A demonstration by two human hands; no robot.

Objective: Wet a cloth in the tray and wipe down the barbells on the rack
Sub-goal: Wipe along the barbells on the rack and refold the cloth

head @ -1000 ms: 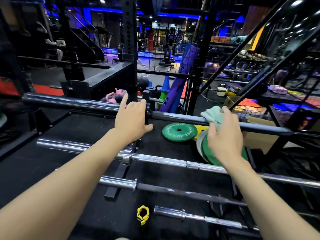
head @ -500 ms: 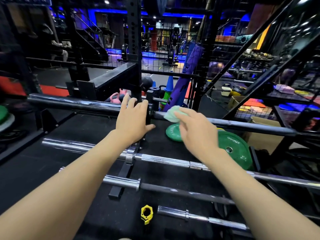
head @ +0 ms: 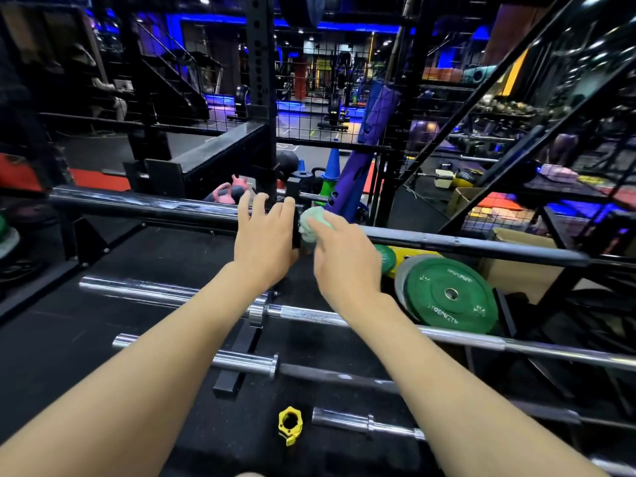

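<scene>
A dark barbell (head: 481, 247) lies across the top of the black rack (head: 241, 342), its thick sleeve running off to the left. My left hand (head: 265, 242) rests on that sleeve beside the collar, fingers laid over the bar. My right hand (head: 344, 256) holds a pale green cloth (head: 311, 223) bunched against the bar's shaft, right next to the collar and my left hand. Three more barbells lie on lower rungs: a chrome one (head: 327, 316), a dark-shafted one (head: 337, 376) and a short chrome one (head: 368, 423). No tray is in view.
Green weight plates (head: 447, 294) and a yellow plate (head: 413, 253) lean behind the chrome bar on the right. A yellow collar clip (head: 290, 425) lies on the black mat. A cardboard box (head: 516, 270) sits at the right. Black uprights and wire mesh stand behind.
My right hand has slid the cloth leftward along the top barbell, from over the plates to the collar beside my left hand. My left hand has stayed on the sleeve.
</scene>
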